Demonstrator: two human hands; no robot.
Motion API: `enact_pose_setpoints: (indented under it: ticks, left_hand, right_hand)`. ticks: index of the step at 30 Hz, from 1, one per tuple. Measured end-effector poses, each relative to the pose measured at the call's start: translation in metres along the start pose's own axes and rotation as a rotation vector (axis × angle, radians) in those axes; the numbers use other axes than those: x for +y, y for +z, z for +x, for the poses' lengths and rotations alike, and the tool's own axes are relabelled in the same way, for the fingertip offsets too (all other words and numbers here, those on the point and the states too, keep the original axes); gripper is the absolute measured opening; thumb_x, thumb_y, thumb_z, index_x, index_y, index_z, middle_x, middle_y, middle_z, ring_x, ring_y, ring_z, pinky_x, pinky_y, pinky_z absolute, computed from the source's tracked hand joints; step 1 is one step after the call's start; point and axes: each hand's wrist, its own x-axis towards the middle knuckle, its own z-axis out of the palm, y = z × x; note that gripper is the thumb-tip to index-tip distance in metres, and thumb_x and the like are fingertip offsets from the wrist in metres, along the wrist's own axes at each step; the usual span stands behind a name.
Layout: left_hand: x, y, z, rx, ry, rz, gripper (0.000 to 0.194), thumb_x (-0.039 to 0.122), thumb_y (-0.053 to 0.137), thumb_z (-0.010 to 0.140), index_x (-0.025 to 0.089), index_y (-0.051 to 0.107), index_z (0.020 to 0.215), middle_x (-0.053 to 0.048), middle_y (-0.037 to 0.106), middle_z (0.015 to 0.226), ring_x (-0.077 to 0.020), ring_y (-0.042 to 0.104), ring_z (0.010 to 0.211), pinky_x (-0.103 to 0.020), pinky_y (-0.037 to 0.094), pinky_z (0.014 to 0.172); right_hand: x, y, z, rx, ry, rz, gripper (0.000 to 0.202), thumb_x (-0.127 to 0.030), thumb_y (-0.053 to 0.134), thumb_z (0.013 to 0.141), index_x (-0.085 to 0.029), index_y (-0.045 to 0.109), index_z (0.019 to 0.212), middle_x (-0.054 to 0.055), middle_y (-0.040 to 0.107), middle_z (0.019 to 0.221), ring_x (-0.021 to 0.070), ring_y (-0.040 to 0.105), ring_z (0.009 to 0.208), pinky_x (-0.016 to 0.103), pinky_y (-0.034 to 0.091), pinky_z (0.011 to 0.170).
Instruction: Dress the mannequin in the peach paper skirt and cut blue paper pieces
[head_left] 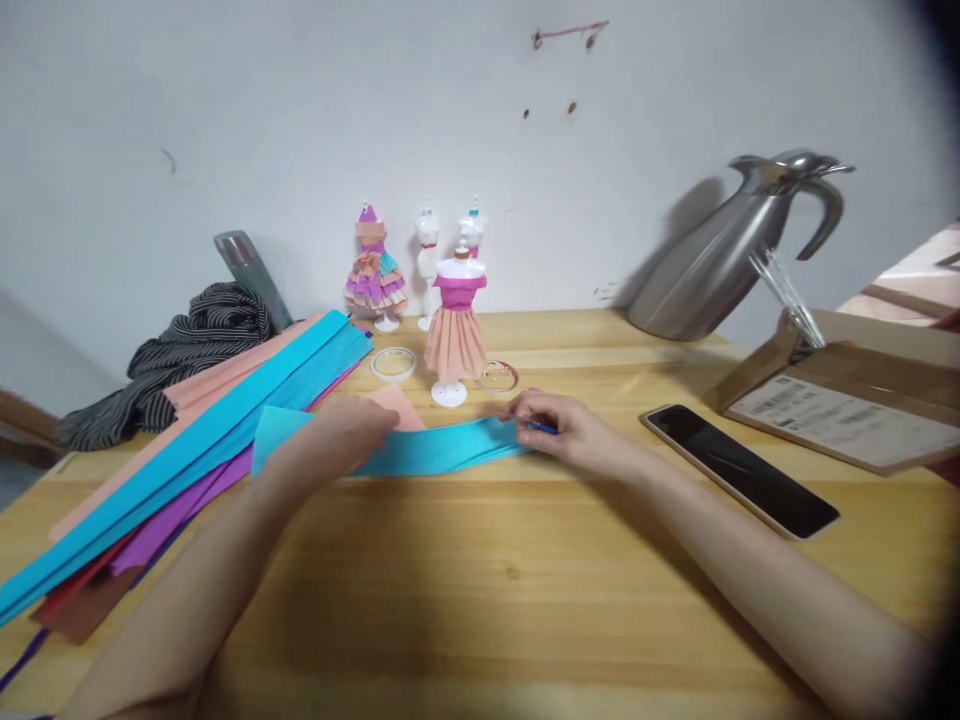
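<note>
A strip of turquoise crepe paper [442,449] is stretched crosswise on the table between my two hands. My left hand [345,430] is closed on the strip's left part, with its fingertips partly hidden. At the right end, my right hand [559,425] pinches the strip. A small dark-blue object [543,428] shows between its fingers; its kind is unclear. Partly under the strip lies a peach paper piece [401,405]. Just behind stands a mini dress form [456,335] with a magenta top and a pleated peach skirt.
Folded crepe paper [247,420] in several colours lies at left, beside a striped cloth [187,345] and a flask [251,275]. More dress forms [375,265] stand by the wall, near a tape roll [394,364]. At right are a phone [739,465], a cardboard box [847,400] and a steel jug [712,250].
</note>
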Motion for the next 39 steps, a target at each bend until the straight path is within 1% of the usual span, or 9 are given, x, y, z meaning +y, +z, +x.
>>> enact_pose_setpoints:
  ticks: [5,9,12,17,22,27,30,35,39]
  left_hand:
    - [0.068,-0.011,-0.006,0.071,0.058,0.002,0.025,0.0,0.048,0.075,0.015,0.059,0.092,-0.012,0.065,0.084,-0.0266,0.063,0.081,-0.034,0.043,0.067]
    - [0.079,-0.009,-0.015,0.064,0.087,-0.085,0.021,0.006,0.048,0.08,0.017,0.058,0.095,-0.01,0.066,0.084,-0.0241,0.063,0.077,-0.032,0.043,0.063]
    - [0.06,-0.011,-0.023,0.067,0.103,-0.23,0.011,0.025,0.052,0.085,0.019,0.059,0.089,-0.006,0.066,0.082,-0.0205,0.061,0.075,-0.03,0.041,0.063]
    - [0.021,-0.021,-0.018,0.015,0.148,-0.625,0.028,0.04,0.052,0.083,0.021,0.064,0.099,0.0,0.063,0.079,-0.0143,0.055,0.071,-0.024,0.038,0.06]
    - [-0.009,-0.011,-0.001,-0.071,0.184,-0.588,0.016,0.027,0.05,0.078,0.017,0.063,0.079,0.001,0.059,0.073,-0.0121,0.05,0.067,-0.022,0.035,0.059]
    - [-0.05,0.009,0.007,-0.154,0.153,-0.622,0.018,0.032,0.051,0.078,0.017,0.055,0.07,0.002,0.049,0.065,-0.0113,0.043,0.062,-0.022,0.032,0.055]
    - [-0.069,0.017,0.007,-0.135,0.11,-0.59,0.021,0.035,0.049,0.079,0.017,0.052,0.069,0.002,0.048,0.065,-0.0117,0.042,0.062,-0.022,0.032,0.056]
    - [-0.084,0.022,0.0,-0.133,0.018,-0.464,0.014,0.028,0.047,0.076,0.017,0.053,0.069,0.0,0.054,0.07,-0.0134,0.046,0.066,-0.023,0.033,0.058]
    - [-0.085,0.024,-0.002,-0.161,0.014,-0.424,0.009,0.023,0.047,0.071,0.018,0.054,0.072,0.0,0.056,0.074,-0.0142,0.048,0.067,-0.023,0.033,0.057]
  right_hand:
    - [-0.023,0.037,-0.005,0.047,-0.105,-0.018,0.027,-0.024,0.059,0.079,-0.021,0.036,0.065,0.009,0.066,0.094,0.0227,0.062,0.097,0.031,0.044,0.073]
    - [-0.024,0.05,-0.01,0.083,-0.153,-0.087,0.019,-0.022,0.053,0.083,-0.021,0.043,0.067,0.004,0.065,0.078,0.0159,0.059,0.072,0.027,0.042,0.065]
    - [-0.022,0.047,-0.01,0.143,-0.096,-0.117,0.016,-0.022,0.053,0.081,-0.02,0.046,0.066,-0.001,0.052,0.062,0.0111,0.046,0.057,0.024,0.035,0.056]
    - [-0.027,0.043,-0.008,0.25,0.007,0.026,0.017,-0.025,0.055,0.076,-0.02,0.043,0.065,-0.004,0.042,0.059,0.0108,0.039,0.056,0.023,0.033,0.054]
    - [-0.032,0.046,-0.008,0.151,0.028,0.002,0.002,-0.018,0.053,0.075,-0.019,0.054,0.076,0.0,0.059,0.072,0.0138,0.052,0.066,0.025,0.041,0.062]
    - [-0.011,0.029,-0.004,0.076,0.071,-0.13,0.03,-0.009,0.052,0.071,-0.018,0.06,0.098,0.005,0.069,0.099,0.0209,0.063,0.093,0.035,0.046,0.083]
    - [0.007,0.008,-0.001,-0.042,0.158,-0.319,0.035,-0.007,0.053,0.066,-0.022,0.066,0.094,0.002,0.071,0.095,0.0222,0.065,0.09,0.04,0.041,0.095]
    - [0.009,-0.031,-0.007,-0.229,0.346,-0.528,0.014,-0.009,0.052,0.064,-0.02,0.061,0.065,0.0,0.059,0.06,0.0181,0.053,0.058,0.03,0.039,0.059]
    - [-0.001,-0.047,-0.013,-0.375,0.271,-0.488,0.01,-0.01,0.052,0.064,-0.019,0.053,0.061,-0.003,0.05,0.057,0.0125,0.043,0.053,0.026,0.029,0.052]
